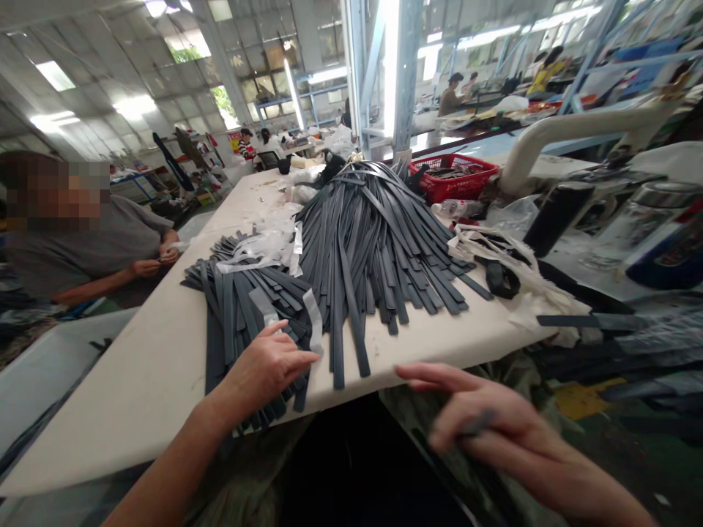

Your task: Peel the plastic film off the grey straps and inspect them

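My left hand point(274, 359) is over the front edge of the table, its fingers pinched together at the lower end of a pale translucent strip point(314, 318). Beneath and behind it spreads a smaller pile of dark grey flat strips point(236, 307). To the right, my right hand point(488, 417) is in front of the table edge, slightly blurred, its index finger stretched out. The other fingers curl around a dark strip point(480, 423), most of which is hidden. Beyond both hands lies a large fanned bundle of dark grey strips point(373, 249), gathered at its far end.
Clear plastic film point(263, 245) rests on the smaller pile. A red basket point(453, 176), a plastic bottle point(453, 208), white cloth scraps point(505, 256) and a black roll point(499, 278) are at the right. Another person point(82, 241) sits left of the white table point(148, 380).
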A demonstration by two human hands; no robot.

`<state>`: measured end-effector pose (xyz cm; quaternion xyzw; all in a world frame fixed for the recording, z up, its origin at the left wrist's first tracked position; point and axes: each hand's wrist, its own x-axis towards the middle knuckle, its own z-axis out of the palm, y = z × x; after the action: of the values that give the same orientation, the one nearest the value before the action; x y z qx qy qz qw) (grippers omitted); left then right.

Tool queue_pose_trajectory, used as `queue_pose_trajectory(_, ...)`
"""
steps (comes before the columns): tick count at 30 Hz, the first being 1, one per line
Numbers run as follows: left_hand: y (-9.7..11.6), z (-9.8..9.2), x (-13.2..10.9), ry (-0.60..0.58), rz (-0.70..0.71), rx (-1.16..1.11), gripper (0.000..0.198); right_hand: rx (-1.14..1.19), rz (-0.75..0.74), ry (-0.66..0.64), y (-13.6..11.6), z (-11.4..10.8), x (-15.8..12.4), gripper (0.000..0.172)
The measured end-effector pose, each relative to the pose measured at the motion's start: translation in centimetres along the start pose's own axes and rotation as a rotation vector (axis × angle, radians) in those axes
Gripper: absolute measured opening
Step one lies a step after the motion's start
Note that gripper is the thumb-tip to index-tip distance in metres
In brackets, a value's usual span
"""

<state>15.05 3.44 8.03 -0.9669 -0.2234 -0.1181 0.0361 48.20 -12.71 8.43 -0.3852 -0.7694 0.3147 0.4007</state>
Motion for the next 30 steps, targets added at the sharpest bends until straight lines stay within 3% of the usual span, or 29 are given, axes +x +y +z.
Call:
queue_pose_trajectory(2, 1.0, -0.4, -0.4, -0.02, 0.046, -0.001, 0.025, -0.081, -0.111, -0.144, 1.0, 3.3, 3.8, 0.02)
queue_pose_trajectory(5, 1.0, -0.9, -1.0, -0.028, 0.069, -0.014, 0.024, -0.257, -0.21, -0.227, 3.8, 8.7, 8.7, 0.009)
queue_pose_trajectory(8, -0.8, -1.2, -1.8, -0.012, 0.009, -0.014, 0.024, -0.24, -0.11, -0.276, 6.2, 12.2, 10.8, 0.007)
queue_pose_trajectory(10, -2.1, -1.2, -2.5, 0.066, -0.099, 0.024, 0.02, -0.037, 0.064, -0.274, 6.9, 12.9, 11.0, 0.015)
queue_pose_trajectory(13, -2.3, -0.8, -3.7, 0.342, -0.424, 0.052, 0.034, 0.476, 0.324, -0.176, 6.7, 12.2, 10.8, 0.031)
queue_pose_trajectory(15, -0.8, -0.2, -4.2, 0.477, -0.669, -0.095, 0.035, 0.775, 0.419, -0.086, 6.2, 11.1, 11.0, 0.044)
queue_pose_trajectory(17, 1.7, 0.8, -4.0, 0.427, -0.775, -0.356, 0.037, 0.937, 0.472, -0.028, 5.9, 10.1, 11.3, 0.053)
queue_pose_trajectory(20, 5.3, 2.8, -2.5, 0.231, -0.692, -0.628, 0.04, 0.982, 0.511, 0.01, 5.8, 9.0, 11.5, 0.056)
queue_pose_trajectory(22, 6.8, 4.1, -1.3, 0.201, -0.674, -0.703, 0.047, 0.96, 0.478, -0.003, 5.7, 8.4, 11.4, 0.055)
queue_pose_trajectory(26, 7.7, 5.7, 0.5, 0.189, -0.794, -0.862, 0.035, 0.806, 0.343, -0.044, 5.2, 7.0, 11.1, 0.051)
queue_pose_trajectory(30, 8.4, 6.5, 1.1, 0.093, -0.871, -1.127, 0.034, 0.731, 0.274, -0.036, 4.9, 5.7, 11.2, 0.049)
